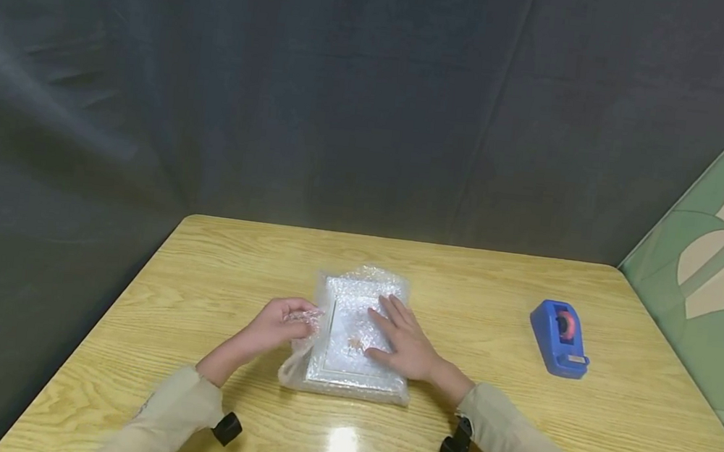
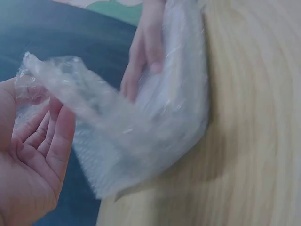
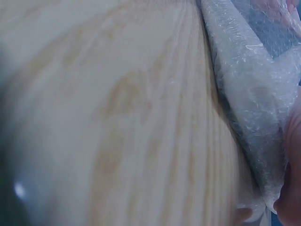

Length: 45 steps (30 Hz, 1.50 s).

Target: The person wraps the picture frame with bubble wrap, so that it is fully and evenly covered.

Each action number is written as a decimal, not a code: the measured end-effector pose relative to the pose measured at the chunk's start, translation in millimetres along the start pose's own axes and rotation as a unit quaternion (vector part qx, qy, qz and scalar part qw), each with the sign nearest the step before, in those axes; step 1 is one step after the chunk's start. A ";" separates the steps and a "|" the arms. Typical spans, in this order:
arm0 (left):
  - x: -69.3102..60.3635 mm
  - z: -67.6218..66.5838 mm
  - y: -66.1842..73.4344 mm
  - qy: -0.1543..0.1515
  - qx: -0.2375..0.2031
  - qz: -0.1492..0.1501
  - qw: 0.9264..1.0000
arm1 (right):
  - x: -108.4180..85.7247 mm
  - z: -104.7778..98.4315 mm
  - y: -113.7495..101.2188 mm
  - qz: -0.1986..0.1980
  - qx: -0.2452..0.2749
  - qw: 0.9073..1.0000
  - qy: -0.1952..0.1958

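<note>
L hand (image 1: pixel 283 324) is pinching bubble wrap flap (image 2: pixel 96 99); wrapped pic frame (image 1: pixel 347 326) is lying just R of that pinch, under R hand (image 1: pixel 408 347), which is resting w/ fingers spread.

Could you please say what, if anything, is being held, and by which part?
The left hand pinches the clear plastic bubble wrap by its loose left edge; the right hand only rests on it.

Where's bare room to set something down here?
Bare room lies between the right hand and the tape dispenser, and between the left hand and the left edge of the table. Crowded: the middle, where both hands touch the bubble-wrapped package.
</note>
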State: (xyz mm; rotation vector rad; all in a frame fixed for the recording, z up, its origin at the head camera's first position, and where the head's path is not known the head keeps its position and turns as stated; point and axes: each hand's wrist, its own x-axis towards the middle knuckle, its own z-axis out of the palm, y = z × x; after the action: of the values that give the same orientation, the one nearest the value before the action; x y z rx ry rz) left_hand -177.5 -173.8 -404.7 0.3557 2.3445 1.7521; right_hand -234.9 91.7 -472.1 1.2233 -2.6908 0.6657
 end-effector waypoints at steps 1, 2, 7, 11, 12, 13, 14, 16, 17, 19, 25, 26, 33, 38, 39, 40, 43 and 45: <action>1.5 4.7 -0.3 -0.001 -0.001 0.002 1.000 | 0.2 -0.1 -0.2 -0.001 0.000 1.000 0.001; 2.9 9.1 -0.9 -0.001 -0.002 0.003 1.000 | 0.4 -0.1 -0.3 -0.001 -0.001 1.000 0.000; 9.7 28.0 -6.6 0.001 -0.009 -0.004 1.000 | 1.6 -0.5 -1.4 0.009 -0.004 1.000 -0.011; 12.8 38.1 -13.1 0.000 -0.016 -0.005 1.000 | 2.0 -0.8 -1.7 0.012 -0.004 1.000 -0.012; 13.1 39.7 -14.8 -0.002 -0.018 -0.004 1.000 | 2.1 -0.8 -1.7 0.013 -0.005 1.000 -0.013; 13.2 41.1 -16.1 -0.004 -0.018 -0.004 1.000 | 2.1 -0.7 -1.7 0.012 -0.006 1.000 -0.012; 13.2 42.3 -17.3 -0.004 -0.017 -0.004 1.000 | 2.0 -0.7 -1.7 0.011 -0.006 1.000 -0.011; 12.9 43.9 -18.9 -0.005 -0.015 -0.002 1.000 | 2.0 -0.8 -1.7 0.008 -0.007 1.000 -0.009; 12.8 44.4 -19.3 -0.006 -0.013 -0.003 1.000 | 2.0 -0.9 -1.7 0.008 -0.008 1.000 -0.008; 12.4 45.1 -19.8 -0.010 -0.006 -0.005 1.000 | 1.8 -1.2 -1.7 0.010 -0.007 1.000 -0.009; 12.4 46.1 -21.5 -0.018 0.021 0.008 1.000 | 1.3 -2.7 -2.3 0.019 -0.001 1.000 -0.015; 12.2 46.3 -21.5 -0.018 0.031 0.012 0.999 | 1.3 -2.5 -2.2 0.019 0.000 1.000 -0.016; 10.3 46.0 -22.9 -0.033 0.085 0.031 0.995 | 1.1 -1.2 -1.5 0.013 0.003 1.000 -0.015; 3.4 45.9 -7.3 -0.060 0.104 0.042 0.992 | 0.6 -0.8 -0.6 0.004 0.002 1.000 -0.007; 1.4 45.8 -2.2 -0.065 0.109 0.044 0.991 | 0.5 -1.0 -0.6 0.005 0.003 1.000 -0.008; -0.4 45.9 3.1 -0.069 0.115 0.046 0.990 | 0.4 -1.3 -0.8 0.005 0.004 1.000 -0.009; -3.4 46.2 12.7 -0.075 0.125 0.048 0.988 | 0.0 -2.6 -1.5 0.013 0.014 1.000 -0.014; -1.4 47.0 7.6 -0.074 0.128 0.049 0.988 | -0.3 -3.3 -2.0 0.017 0.020 1.000 -0.016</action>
State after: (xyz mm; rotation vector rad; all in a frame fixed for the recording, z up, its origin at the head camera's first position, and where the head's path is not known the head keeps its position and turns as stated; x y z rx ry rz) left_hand -161.8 -129.3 -410.7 0.6271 2.4821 1.4066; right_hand -233.5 92.2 -468.5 1.2107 -2.7432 0.7125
